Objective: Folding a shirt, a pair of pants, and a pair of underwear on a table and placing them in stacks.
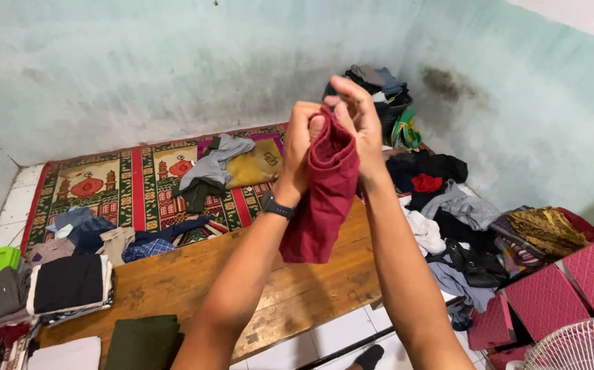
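Note:
Both my hands are raised above a low wooden table (194, 277), holding up a dark red garment (321, 199) that hangs down between my forearms. My left hand (299, 140), with a black watch on its wrist, grips the cloth's top edge from the left. Pinching the same top edge from the right is my right hand (355, 109), its fingers curled over the fabric. Several folded clothes lie on the table's left end, among them a black and white stack (70, 284) and a dark green piece (142, 340).
A patterned rug (122, 185) covers the floor behind the table, with loose clothes (225, 168) on it. A heap of unfolded clothes (447, 212) lies at the right, a full basket (379, 92) in the corner. Pink quilted boxes (557, 288) and a white fan (581, 346) sit lower right.

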